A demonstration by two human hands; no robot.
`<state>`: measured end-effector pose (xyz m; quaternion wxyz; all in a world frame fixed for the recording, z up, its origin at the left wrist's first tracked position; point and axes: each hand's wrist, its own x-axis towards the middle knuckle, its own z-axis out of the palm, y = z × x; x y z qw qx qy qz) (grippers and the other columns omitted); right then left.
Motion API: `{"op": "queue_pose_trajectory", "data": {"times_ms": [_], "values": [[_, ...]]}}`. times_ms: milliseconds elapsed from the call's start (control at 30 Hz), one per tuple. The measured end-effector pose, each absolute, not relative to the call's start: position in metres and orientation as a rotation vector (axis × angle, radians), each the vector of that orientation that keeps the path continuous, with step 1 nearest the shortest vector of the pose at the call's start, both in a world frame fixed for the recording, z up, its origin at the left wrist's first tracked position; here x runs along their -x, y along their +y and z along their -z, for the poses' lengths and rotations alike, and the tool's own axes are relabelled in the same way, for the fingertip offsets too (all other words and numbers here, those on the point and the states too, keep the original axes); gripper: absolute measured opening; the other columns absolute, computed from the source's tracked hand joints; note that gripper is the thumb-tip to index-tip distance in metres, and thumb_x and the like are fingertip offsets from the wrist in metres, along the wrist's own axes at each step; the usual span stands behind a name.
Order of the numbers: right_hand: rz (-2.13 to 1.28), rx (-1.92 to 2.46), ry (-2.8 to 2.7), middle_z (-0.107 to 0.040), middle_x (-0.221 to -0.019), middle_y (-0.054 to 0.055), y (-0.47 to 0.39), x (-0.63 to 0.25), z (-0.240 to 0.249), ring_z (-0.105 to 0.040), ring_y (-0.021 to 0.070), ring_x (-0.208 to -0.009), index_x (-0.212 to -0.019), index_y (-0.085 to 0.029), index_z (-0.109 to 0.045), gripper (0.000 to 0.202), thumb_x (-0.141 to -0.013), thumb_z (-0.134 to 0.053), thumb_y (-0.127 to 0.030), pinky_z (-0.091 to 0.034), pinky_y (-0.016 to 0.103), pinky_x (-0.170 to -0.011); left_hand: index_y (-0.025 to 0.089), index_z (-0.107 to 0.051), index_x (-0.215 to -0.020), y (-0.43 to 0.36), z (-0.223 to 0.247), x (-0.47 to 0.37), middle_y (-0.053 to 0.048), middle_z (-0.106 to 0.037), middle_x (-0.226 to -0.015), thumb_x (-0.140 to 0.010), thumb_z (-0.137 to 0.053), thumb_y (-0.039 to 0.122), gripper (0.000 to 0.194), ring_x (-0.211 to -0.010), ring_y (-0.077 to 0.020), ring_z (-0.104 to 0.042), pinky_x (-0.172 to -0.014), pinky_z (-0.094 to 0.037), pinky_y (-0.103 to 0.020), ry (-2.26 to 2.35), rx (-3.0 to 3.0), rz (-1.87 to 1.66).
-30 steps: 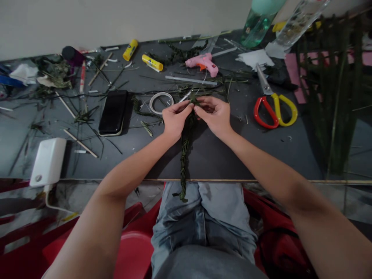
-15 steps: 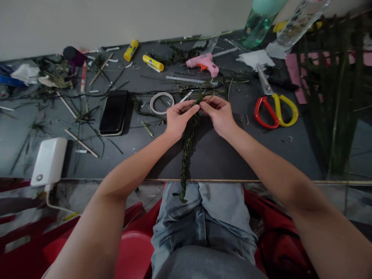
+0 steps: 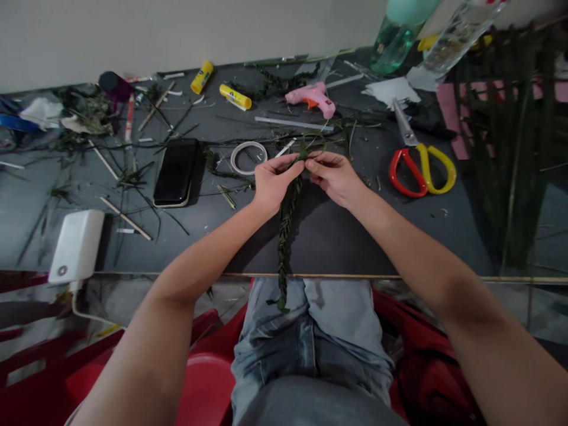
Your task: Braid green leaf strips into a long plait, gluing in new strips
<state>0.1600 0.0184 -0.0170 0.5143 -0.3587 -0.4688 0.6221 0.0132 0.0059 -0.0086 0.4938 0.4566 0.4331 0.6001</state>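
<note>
A dark green braid of leaf strips (image 3: 286, 231) hangs from my fingers, its lower end dangling past the table's front edge over my lap. My left hand (image 3: 274, 184) is closed, thumb and fingers pinching the upper end of the braid. Close beside it, my right hand (image 3: 333, 174) is also closed, its thumb and forefinger pinched on the leaf strips at the same end. Loose strip ends stick up above my fingertips. Just left of my left hand lies a roll of white tape (image 3: 248, 158).
On the grey table lie a phone (image 3: 176, 173), a white power bank (image 3: 76, 245), glue sticks (image 3: 235, 97), a pink glue gun (image 3: 311, 99) and red-yellow scissors (image 3: 417, 168). Bottles (image 3: 394, 44) stand at the back right, near long green leaves (image 3: 515, 177). Leaf scraps are scattered about.
My right hand has shifted slightly and turned a little, its fingers now lower at the braid's top. My left hand keeps its pinch. The view has barely moved.
</note>
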Motion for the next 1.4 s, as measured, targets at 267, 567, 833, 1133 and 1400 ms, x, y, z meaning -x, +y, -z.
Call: {"op": "queue_pose_trajectory", "data": {"times_ms": [267,567,833,1133,1400], "values": [[-0.231,1.165,-1.526,-0.061,-0.125,0.011,0.034,-0.233,-0.016,-0.06,0.0254,-0.102,-0.147,-0.035,-0.049,0.083,-0.077,-0.081,-0.064,-0.053,0.037,-0.078,0.018,-0.081,-0.077,0.009,-0.002,-0.003,0.0,-0.077,-0.071,-0.057,-0.092,0.027,0.025,-0.062,-0.0094,-0.068,-0.065,-0.058,-0.023,1.127,-1.04,-1.214],[-0.082,1.369,-2.035,-0.073,-0.097,0.011,0.038,-0.256,-0.022,-0.066,0.0306,-0.106,-0.101,-0.026,-0.073,0.035,-0.1,-0.051,-0.054,-0.05,0.044,-0.093,0.014,-0.082,-0.076,0.003,-0.012,-0.005,-0.001,-0.073,-0.065,-0.055,-0.087,0.018,0.022,-0.058,-0.0084,-0.062,-0.068,-0.057,-0.027,1.191,-1.064,-0.988],[-0.526,1.2,-1.568,-0.065,-0.067,0.002,0.026,-0.215,-0.013,-0.063,0.0161,-0.064,-0.082,-0.024,-0.066,0.049,-0.093,-0.058,-0.07,-0.056,0.033,-0.072,0.018,-0.083,-0.075,-0.002,-0.007,-0.008,-0.002,-0.077,-0.07,-0.057,-0.087,0.022,0.019,-0.059,-0.0091,-0.064,-0.068,-0.059,-0.027,1.034,-1.171,-0.988],[-1.09,1.096,-1.25,-0.07,-0.08,0.003,0.036,-0.198,0.008,-0.066,0.0145,-0.066,-0.084,-0.023,-0.066,0.057,-0.077,-0.067,-0.08,-0.047,0.025,-0.051,0.017,-0.084,-0.082,0.003,-0.002,-0.005,-0.003,-0.078,-0.074,-0.061,-0.086,0.024,0.022,-0.065,-0.0117,-0.067,-0.071,-0.059,-0.029,1.102,-1.277,-1.046],[-0.74,1.161,-1.616,-0.065,-0.078,0.004,0.028,-0.216,-0.017,-0.065,0.0213,-0.086,-0.079,-0.026,-0.077,0.019,-0.079,-0.085,-0.043,-0.055,0.035,-0.081,0.018,-0.083,-0.078,-0.005,-0.005,-0.008,-0.002,-0.078,-0.071,-0.059,-0.087,0.025,0.02,-0.06,-0.0101,-0.066,-0.069,-0.059,-0.027,1.02,-1.252,-0.981]]}}
